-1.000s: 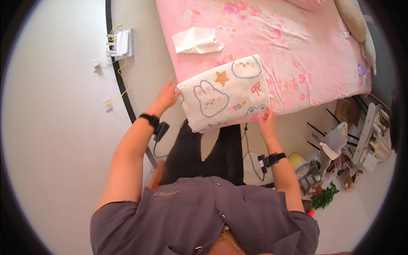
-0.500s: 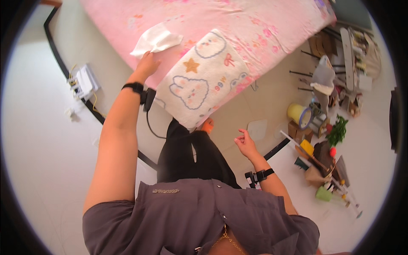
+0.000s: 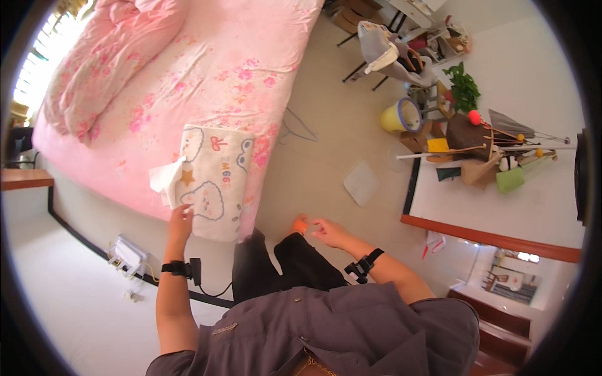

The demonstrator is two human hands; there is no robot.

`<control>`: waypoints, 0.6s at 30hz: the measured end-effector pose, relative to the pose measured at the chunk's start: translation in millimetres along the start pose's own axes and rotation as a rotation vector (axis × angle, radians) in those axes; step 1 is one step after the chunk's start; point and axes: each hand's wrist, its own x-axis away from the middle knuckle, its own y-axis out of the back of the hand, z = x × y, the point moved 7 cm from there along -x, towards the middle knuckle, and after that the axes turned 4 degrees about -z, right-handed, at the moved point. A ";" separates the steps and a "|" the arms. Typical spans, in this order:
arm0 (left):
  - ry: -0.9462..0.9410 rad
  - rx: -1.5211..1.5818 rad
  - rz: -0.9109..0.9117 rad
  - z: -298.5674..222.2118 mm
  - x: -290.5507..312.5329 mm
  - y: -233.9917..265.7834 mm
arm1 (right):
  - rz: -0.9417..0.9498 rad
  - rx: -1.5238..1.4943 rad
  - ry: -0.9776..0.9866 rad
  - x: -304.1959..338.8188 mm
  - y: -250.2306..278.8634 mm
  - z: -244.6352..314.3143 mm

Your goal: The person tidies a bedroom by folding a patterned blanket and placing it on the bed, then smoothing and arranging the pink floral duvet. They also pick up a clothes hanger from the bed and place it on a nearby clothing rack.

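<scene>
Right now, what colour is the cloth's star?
The star is golden brown, clearest in the head view.

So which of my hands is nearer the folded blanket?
Left: your left hand is by the left edge of the folded blanket; your right hand is well off to its right, past the bed.

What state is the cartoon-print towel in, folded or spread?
Folded, it appears: the cartoon-print towel lies as a compact rectangle on the pink floral bedsheet, some figures cut off at its edges.

Left fingers (image 3: 182, 211) pinching white cloth (image 3: 165, 180), folded cartoon-print towel (image 3: 216, 175), pink floral bed (image 3: 213, 69)
</scene>
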 end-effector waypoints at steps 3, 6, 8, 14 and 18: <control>-0.029 0.068 0.055 -49.5 57.5 -14.1 | 0.010 -0.001 0.027 10.4 32.6 -28.8; -0.214 -0.130 0.103 -109.6 126.9 -32.3 | -0.035 0.042 0.118 26.3 64.7 -61.7; -0.207 -0.134 0.224 -149.3 169.0 -41.7 | -0.054 0.017 0.162 36.5 84.1 -87.0; -0.073 -0.180 0.318 -196.9 232.5 -53.6 | -0.103 0.009 0.058 70.6 131.8 -149.5; -0.144 -0.209 0.328 -213.1 233.7 -51.1 | -0.118 -0.033 0.024 79.0 123.3 -174.0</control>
